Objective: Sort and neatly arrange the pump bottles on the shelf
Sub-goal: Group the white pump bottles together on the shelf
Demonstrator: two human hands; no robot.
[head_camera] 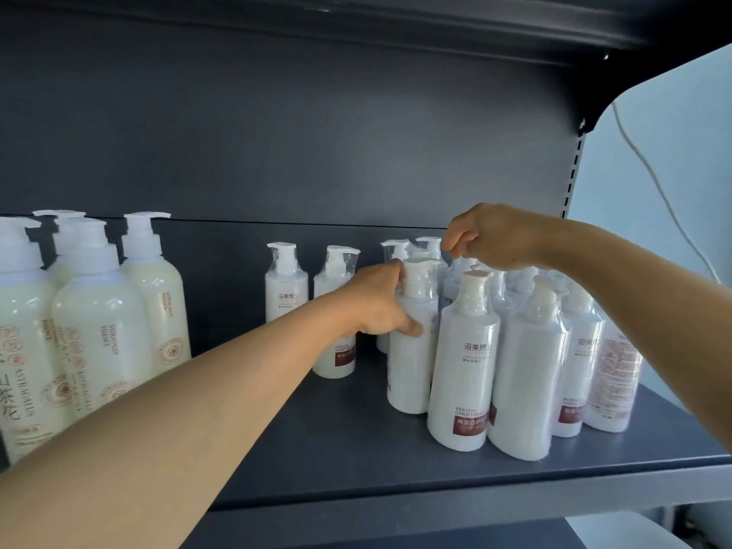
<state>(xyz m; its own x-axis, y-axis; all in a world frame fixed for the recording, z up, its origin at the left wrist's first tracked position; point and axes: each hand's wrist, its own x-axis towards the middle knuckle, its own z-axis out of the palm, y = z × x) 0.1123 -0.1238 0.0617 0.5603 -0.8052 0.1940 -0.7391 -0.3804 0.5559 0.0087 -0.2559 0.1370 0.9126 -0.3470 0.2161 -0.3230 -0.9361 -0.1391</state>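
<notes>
Left hand (380, 303): fingers wrapped round upright white pump bottle (412, 342), left of cluster.
Right hand (491, 237): above far bottles, fingertips pinched; hold unclear.

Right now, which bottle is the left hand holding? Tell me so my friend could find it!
Look at the dark grey metal shelf, at the crowd of white plastic-wrapped pump bottles on its right side. At the left edge of that crowd stands the white pump bottle that the left hand grips. Only this one has fingers round its shoulder, and its label faces away.
</notes>
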